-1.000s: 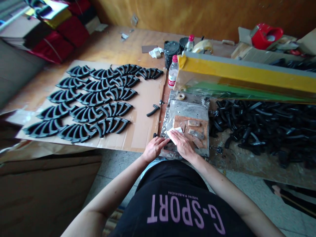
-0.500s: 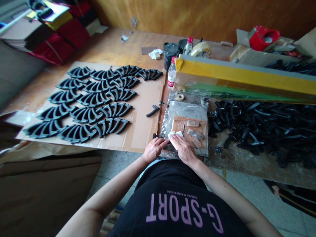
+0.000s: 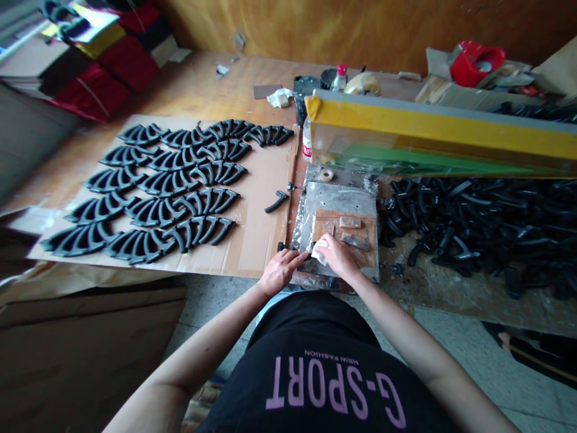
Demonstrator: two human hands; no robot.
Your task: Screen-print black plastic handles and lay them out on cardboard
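My left hand [image 3: 280,270] is closed at the left edge of the grey work plate [image 3: 342,195]. Its fingers grip a dark plastic part [image 3: 308,256], mostly hidden, whose black end shows past the fingertips. In my right hand [image 3: 338,257] a crumpled white cloth [image 3: 321,251] is pinched, against or very near that part. Just beyond the right hand, a brown board [image 3: 324,215] on the plate carries several small flat blocks [image 3: 350,222]. A single black curved handle [image 3: 276,202] lies alone on the cardboard [image 3: 259,240], forward of my left hand.
Rows of black curved handles [image 3: 148,204] cover much of the cardboard. A large heap of black parts [image 3: 469,228] lies to the right, below a yellow and green raised panel [image 3: 428,129]. A tape roll [image 3: 326,175], a bottle [image 3: 307,141] and a dark tub [image 3: 306,90] stand farther back.
My right hand has gone from lying flattened over the cloth to pinching it bunched up, closer to the left hand. The left hand has barely moved. The view has shifted slightly.
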